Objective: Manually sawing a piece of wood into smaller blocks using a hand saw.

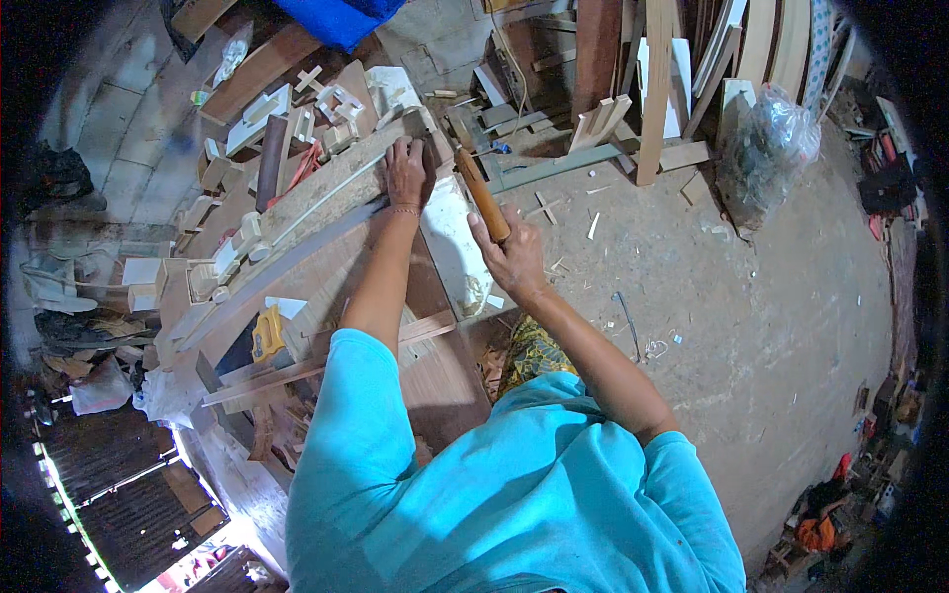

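My right hand [514,255] is closed around the thick end of an orange-brown wooden handle [482,196]. The handle slants up and left, and the tool's far end is hard to make out against the clutter. Left of it, my left hand [407,176] bends its fingers over the far end of a long wooden board [331,186] on the workbench. What lies under those fingers is hidden. A thin pale strip [324,203] runs along the board toward the near left. Beside both hands is a white-stained slab [450,242] at the bench's right side.
Small wooden pieces [341,104] crowd the bench's far left. A yellow-handled saw [267,334] and a long wooden strip [297,371] lie nearer me. Planks [652,99] lean at the back, beside a clear plastic bag [771,143]. Wood scraps [593,225] litter the concrete floor [751,326].
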`<state>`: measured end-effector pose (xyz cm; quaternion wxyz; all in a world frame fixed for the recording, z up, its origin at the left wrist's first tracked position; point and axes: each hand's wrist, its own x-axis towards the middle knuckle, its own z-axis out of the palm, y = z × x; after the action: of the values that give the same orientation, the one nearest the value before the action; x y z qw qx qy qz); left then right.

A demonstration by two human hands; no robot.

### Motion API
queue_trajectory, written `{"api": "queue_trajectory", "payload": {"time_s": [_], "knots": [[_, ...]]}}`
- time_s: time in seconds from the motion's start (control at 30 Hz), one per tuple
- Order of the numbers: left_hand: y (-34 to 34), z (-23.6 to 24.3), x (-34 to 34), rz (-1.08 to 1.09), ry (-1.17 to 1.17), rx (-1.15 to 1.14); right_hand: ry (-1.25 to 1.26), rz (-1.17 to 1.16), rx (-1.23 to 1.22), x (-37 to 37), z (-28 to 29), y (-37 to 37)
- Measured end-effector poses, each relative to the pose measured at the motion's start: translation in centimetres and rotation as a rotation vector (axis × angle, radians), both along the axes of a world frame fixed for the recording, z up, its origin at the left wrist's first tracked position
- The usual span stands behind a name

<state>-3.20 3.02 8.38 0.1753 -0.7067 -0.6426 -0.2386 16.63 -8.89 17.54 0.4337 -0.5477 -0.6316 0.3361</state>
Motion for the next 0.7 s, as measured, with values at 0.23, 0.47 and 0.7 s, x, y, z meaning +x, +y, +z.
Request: {"api": "queue_trajectory", "payload": {"time_s": [0.23,0.47,0.7], "knots": [[0.4,1.3,0.6,0.026,-0.046,-0.061,-0.026,-0.040,0.004,0.3,-0.3,0.3],[2.1,0.1,0.3,0.318,0.025,-0.122,-0.041,0.014,0.009,-0.4,0.6,-0.3],[2.3,0.6,2.0,0.382,-0.062,-0.090,-0.075,0.001,0.066,0.0,-0.4,0.0]]}}
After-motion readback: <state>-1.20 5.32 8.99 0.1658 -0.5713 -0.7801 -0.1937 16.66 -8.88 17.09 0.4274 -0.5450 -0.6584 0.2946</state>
